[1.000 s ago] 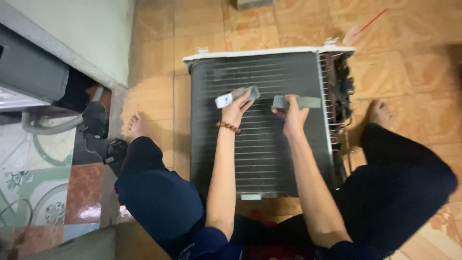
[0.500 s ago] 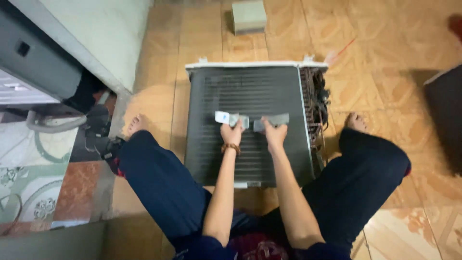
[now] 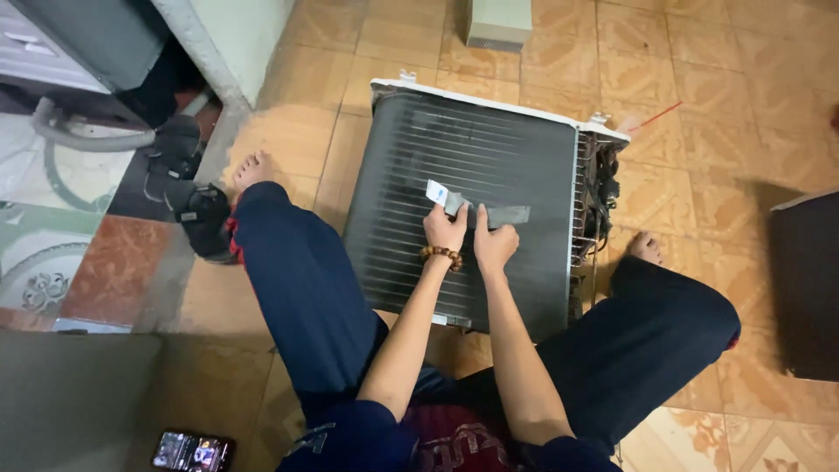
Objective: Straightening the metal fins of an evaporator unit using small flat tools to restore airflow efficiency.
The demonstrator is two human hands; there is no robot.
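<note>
Fingers of your left hand pinch the white-tipped end of a grey strip, while your right hand clamps its fingers on the same strip just beside them. You hold the strip against the dark finned face of the air-conditioner coil unit, which lies on the tiled floor between your legs. A phone lies near your left side

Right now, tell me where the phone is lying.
In the head view, the phone lies on the tiled floor at the bottom left, screen lit, beside the person's left thigh and far from both hands.
</note>
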